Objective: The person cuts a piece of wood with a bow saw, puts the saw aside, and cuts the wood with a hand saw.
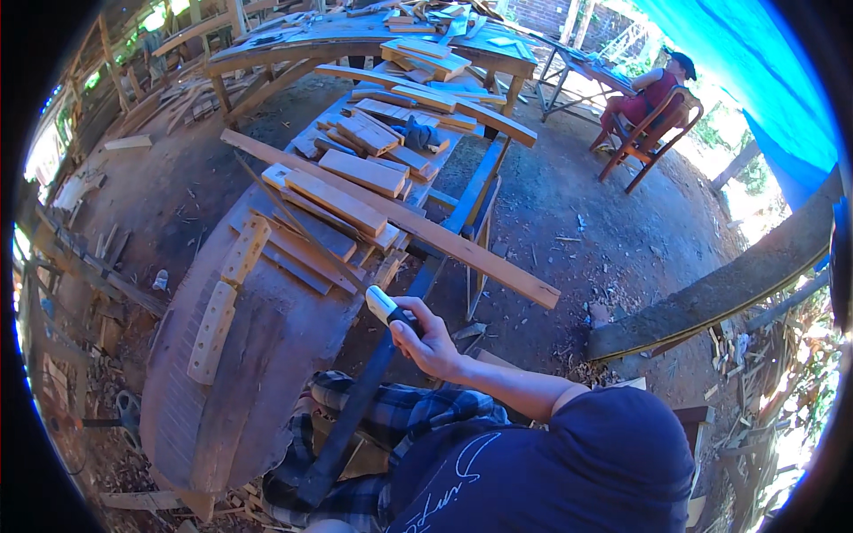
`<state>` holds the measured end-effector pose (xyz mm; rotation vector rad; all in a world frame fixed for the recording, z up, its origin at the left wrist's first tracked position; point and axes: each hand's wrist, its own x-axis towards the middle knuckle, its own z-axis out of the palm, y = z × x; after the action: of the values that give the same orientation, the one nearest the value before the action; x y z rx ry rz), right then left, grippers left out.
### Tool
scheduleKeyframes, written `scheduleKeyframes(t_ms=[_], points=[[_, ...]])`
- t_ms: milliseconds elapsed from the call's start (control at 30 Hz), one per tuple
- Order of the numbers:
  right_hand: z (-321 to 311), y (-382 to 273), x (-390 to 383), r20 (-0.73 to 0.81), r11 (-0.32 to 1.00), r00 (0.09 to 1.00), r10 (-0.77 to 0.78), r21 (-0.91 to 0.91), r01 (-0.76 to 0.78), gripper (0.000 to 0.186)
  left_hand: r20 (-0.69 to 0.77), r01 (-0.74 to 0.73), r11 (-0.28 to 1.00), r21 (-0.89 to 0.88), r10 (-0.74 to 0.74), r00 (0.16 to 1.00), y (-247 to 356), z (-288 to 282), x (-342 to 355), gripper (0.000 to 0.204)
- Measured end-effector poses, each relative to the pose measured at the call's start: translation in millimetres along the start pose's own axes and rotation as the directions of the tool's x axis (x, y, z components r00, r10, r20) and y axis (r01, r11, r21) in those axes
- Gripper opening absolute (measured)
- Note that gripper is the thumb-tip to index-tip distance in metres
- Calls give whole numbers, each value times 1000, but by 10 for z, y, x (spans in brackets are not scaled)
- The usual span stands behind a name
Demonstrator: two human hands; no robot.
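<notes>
Out over the right edge of the workbench (293, 346), my right hand (431, 342) is closed around a silver-and-black handheld object (384, 306); its exact kind is not clear. A long, thin dark strip (302, 226) runs from beside its silver end across the stacked boards; I cannot tell whether the two are joined. Two pale wooden pieces with drilled holes, one farther (246, 249) and one nearer (213, 333), lie end to end on the bench's left. My left hand does not show.
Planks (346, 200) are piled along the bench, one long board (480, 262) jutting out right. A second table (293, 55) with wood stands behind. Someone sits on a wooden chair (647, 147) at far right. A curved timber (711, 302) extends at right.
</notes>
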<state>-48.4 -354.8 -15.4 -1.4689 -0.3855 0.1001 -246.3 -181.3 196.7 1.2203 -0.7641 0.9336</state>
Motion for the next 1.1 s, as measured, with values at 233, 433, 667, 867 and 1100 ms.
scheduleKeyframes(t_ms=[233, 433, 667, 867, 1100], points=[[7, 88, 77, -33, 995, 999, 22, 101, -18, 31, 10, 67, 991, 115, -69, 998, 171, -36, -37, 24], [56, 112, 186, 24, 991, 1000, 2, 136, -6, 32, 66, 135, 983, 125, -144, 987, 268, -54, -24, 5], [76, 140, 194, 0, 986, 1000, 30, 165, -30, 33, 287, 194, 981, 18, -191, 939, 303, -125, 54, 21], [-24, 96, 169, 18, 990, 1000, -8, 140, 5, 31, 340, 103, 979, 175, -159, 927, 525, -148, 75, 24], [46, 22, 34, 12, 984, 1000, 22, 176, -23, 32, 138, 263, 939, 222, -298, 945, 497, -217, -11, 16]])
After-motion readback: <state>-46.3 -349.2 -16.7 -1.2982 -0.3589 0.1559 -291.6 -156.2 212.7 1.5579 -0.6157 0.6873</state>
